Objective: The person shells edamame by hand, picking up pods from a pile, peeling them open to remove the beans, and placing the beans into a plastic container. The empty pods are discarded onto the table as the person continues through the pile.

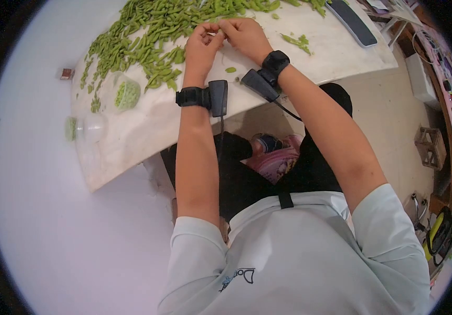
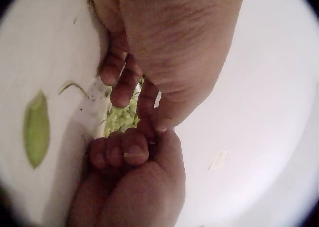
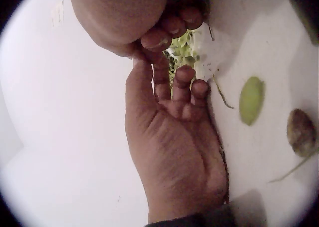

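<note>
Both hands meet fingertip to fingertip over the near part of the table, in front of the heap of green soybean pods [image 1: 147, 37]. My left hand [image 1: 199, 55] pinches with thumb and forefinger, its other fingers loosely bent and spread. The right hand [image 1: 248, 39] pinches at the same spot with its other fingers curled into the palm. A bit of a soybean pod [image 1: 220, 32] shows pale green between the fingertips; the fingers hide most of it. One loose pod [image 3: 251, 101] lies on the table beside the hands, with a brownish pod [image 3: 301, 132] near it.
A clear cup of shelled beans [image 1: 127, 95] stands at the left, and a second clear container [image 1: 93, 128] lies near the table's left edge. A few pods [image 1: 296, 42] lie right of the hands. A dark, flat device [image 1: 352, 23] rests at the far right edge.
</note>
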### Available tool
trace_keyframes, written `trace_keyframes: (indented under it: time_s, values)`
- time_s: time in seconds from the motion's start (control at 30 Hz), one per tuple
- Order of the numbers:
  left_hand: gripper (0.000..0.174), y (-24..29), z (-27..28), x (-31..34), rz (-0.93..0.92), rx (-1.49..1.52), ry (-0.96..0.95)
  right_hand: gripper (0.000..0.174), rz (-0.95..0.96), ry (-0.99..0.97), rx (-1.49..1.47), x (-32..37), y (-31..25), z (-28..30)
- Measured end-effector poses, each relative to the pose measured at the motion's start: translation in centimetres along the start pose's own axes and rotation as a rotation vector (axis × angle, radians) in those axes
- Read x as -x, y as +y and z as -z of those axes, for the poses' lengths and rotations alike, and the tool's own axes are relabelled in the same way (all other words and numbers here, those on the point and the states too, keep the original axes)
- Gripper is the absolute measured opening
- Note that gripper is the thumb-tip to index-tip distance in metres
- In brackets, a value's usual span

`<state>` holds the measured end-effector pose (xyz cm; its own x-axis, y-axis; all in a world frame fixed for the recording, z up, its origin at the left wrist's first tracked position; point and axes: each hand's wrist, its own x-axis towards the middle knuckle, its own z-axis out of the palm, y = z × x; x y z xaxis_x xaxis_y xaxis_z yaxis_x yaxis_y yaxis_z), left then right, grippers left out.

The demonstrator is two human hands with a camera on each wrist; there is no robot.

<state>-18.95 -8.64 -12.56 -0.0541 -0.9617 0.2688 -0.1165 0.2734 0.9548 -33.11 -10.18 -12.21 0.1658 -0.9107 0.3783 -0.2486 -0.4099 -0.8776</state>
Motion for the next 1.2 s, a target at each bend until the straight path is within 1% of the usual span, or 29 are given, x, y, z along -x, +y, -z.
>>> trace_keyframes:
  time_s: [0.1, 0.3, 0.4, 0.5, 0.6, 0.7, 0.8, 0.9, 1.03, 1.1, 1.2]
  values:
    - [0.015, -0.4, 0.1, -0.1, -0.026, 0.036, -0.019, 0.041, -0.020, 0.007, 0.034, -0.1, 0.2, -0.3]
    - [0.015, -0.6, 0.2, -0.1, -0.009, 0.018, -0.002, 0.042, 0.026, 0.018, 0.090, -0.3, 0.5, -0.4]
    - [0.015, -0.4, 0.2, 0.0, 0.001, 0.050, -0.023, 0.042, 0.074, 0.043, 0.054, -0.3, 0.7, -0.5]
    - [0.012, -0.4, 0.1, -0.1, -0.076, -0.056, -0.011, 0.041, 0.037, 0.009, 0.065, -0.4, 0.8, -0.5]
    - [0.013, -0.5, -0.4, -0.2, -0.140, 0.006, -0.009, 0.040, 0.027, 0.052, 0.027, -0.3, 0.8, -0.6]
    - [0.015, 0.0, -0.6, 0.1, -0.109, -0.020, 0.085, 0.040, 0.022, 0.011, 0.026, -0.2, 0.5, -0.1]
    - [0.018, 0.8, -0.3, 0.1, -0.030, 0.155, 0.195, 0.038, -0.035, -0.101, -0.098, -0.1, 0.5, -0.3]
    - [0.020, 0.9, -0.2, 0.1, 0.003, 0.129, 0.120, 0.037, 0.089, -0.155, -0.135, -0.2, 0.9, -0.4]
    - [0.019, 0.3, 0.1, 0.0, -0.037, 0.115, 0.154, 0.036, 0.075, -0.110, -0.057, -0.1, 0.7, -0.3]
    - [0.018, 0.3, 0.3, -0.1, -0.062, 0.164, 0.146, 0.036, 0.071, -0.057, -0.056, 0.0, 0.3, -0.4]
    - [0.019, 0.5, -0.1, 0.1, -0.057, 0.205, 0.212, 0.035, 0.011, -0.022, -0.118, 0.1, 0.0, -0.3]
